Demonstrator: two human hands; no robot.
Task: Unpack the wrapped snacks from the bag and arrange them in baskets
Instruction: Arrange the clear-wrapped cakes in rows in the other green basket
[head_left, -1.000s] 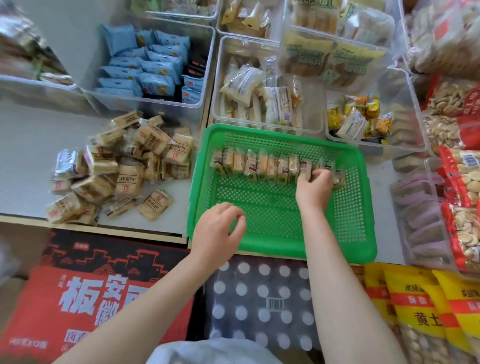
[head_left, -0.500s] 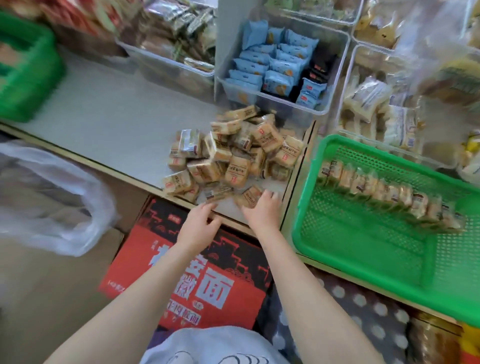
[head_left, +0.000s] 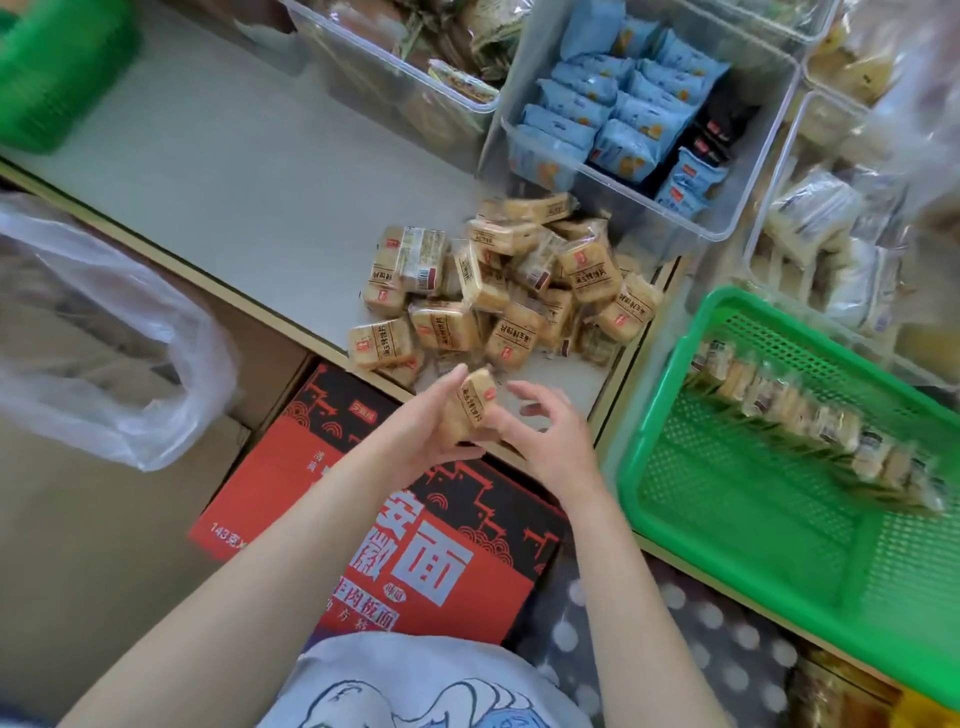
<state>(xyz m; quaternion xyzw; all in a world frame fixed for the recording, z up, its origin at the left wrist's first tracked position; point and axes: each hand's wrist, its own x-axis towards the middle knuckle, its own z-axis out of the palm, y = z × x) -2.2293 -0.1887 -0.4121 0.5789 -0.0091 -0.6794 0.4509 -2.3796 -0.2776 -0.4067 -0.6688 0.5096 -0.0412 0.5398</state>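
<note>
One snack (head_left: 475, 402) is held in the left hand (head_left: 431, 431) at frame centre, right hand (head_left: 540, 431) curled empty beside; a loose hold may drop it before the basket (head_left: 654, 467).

My arms are bare to the elbow; I wear a white shirt (head_left: 415, 686) printed with blue line drawings.

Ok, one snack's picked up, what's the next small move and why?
Probably carry the snack, held in the left hand with the right hand beside it, over to the green basket and stand it at the row, since the pile still waits.
</note>
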